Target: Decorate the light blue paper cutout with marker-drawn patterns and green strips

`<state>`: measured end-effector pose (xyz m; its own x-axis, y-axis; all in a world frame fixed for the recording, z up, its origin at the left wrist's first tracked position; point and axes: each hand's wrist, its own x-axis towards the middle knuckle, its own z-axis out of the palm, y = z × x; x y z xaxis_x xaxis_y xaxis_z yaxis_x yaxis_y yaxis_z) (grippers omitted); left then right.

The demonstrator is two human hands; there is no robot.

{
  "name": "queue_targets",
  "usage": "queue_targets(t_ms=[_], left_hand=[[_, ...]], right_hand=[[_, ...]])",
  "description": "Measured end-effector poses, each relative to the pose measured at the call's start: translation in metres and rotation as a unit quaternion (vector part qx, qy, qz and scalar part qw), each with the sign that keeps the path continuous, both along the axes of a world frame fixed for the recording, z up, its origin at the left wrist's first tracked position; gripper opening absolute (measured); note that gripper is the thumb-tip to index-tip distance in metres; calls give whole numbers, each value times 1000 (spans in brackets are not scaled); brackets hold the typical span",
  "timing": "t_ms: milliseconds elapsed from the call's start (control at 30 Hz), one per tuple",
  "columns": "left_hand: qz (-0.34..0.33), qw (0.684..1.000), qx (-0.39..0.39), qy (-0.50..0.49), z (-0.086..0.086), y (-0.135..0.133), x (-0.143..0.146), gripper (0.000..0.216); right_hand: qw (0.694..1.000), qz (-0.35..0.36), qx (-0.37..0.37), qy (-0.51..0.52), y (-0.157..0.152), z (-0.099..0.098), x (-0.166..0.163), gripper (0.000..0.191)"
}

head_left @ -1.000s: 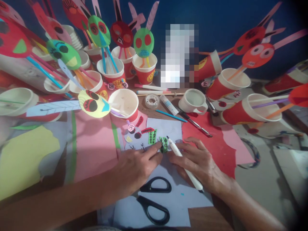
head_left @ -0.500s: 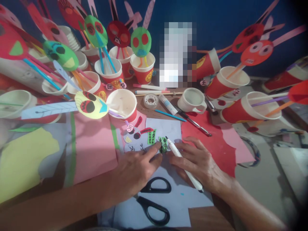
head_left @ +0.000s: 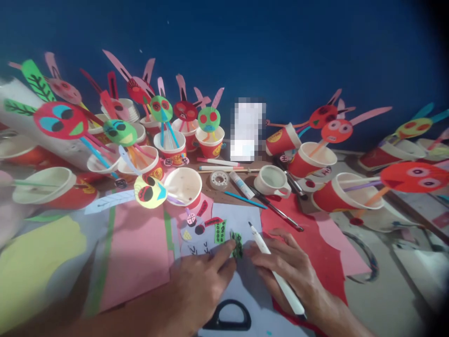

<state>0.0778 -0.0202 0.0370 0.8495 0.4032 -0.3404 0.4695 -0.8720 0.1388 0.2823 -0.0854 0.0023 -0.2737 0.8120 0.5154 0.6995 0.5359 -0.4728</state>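
Observation:
My left hand (head_left: 201, 285) rests low in the middle, its index finger stretched out and pressing a small green paper piece with black dots (head_left: 237, 244) onto a pale blue sheet (head_left: 242, 220). My right hand (head_left: 289, 271) lies just right of it, fingers closed round a white marker pen (head_left: 275, 271) whose tip points up and away from the green piece. A second green dotted piece (head_left: 220, 231) and small red and black cut-outs (head_left: 205, 223) lie just beyond my fingers. Black scissors (head_left: 228, 318) show partly under my left hand.
Many red-and-white paper cups (head_left: 210, 140) with paper animal faces on straws ring the table. A tape roll (head_left: 219, 179), a glue tube (head_left: 242, 184), a white mug (head_left: 273, 180), brushes and pens lie behind the sheet. Pink (head_left: 135, 252), yellow (head_left: 38, 262) and red (head_left: 312, 234) paper lie around.
The view has tilted upward, showing more blue wall and cutting off most of the scissors. The pen tip has lifted off the green piece. Both hands stay by it.

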Motion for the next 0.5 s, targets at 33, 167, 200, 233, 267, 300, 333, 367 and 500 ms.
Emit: queue_targets(t_ms=[33,167,200,233,267,300,333,367,500], left_hand=[[3,1000,1,0,-1,0,-1,36],[-6,998,10,-62,-6,-2,-7,41],[-12,995,10,-95,-7,-2,-9,43],[-16,991,10,-129,-7,-2,-11,44],[-19,986,7,-163,-6,-2,-13,43],[-21,982,-1,-186,-5,-2,-15,41],[-26,978,-16,-205,-3,-1,-17,38],[-32,975,-36,-216,-1,-1,-20,33],[-78,964,-94,-234,-5,-10,-39,21]], right_hand=[[1000,-5,-5,9,0,-1,1,22],[999,-42,-6,25,-1,0,2,25],[998,-61,-5,21,-2,0,2,24],[996,-82,-7,17,-2,0,2,24],[995,-100,-12,17,-2,0,2,23],[993,-113,-18,20,-2,-1,2,23],[992,-119,-21,26,-2,-2,2,24],[992,-122,-26,32,-2,-3,2,25],[991,-125,-28,39,-2,-3,3,27]])
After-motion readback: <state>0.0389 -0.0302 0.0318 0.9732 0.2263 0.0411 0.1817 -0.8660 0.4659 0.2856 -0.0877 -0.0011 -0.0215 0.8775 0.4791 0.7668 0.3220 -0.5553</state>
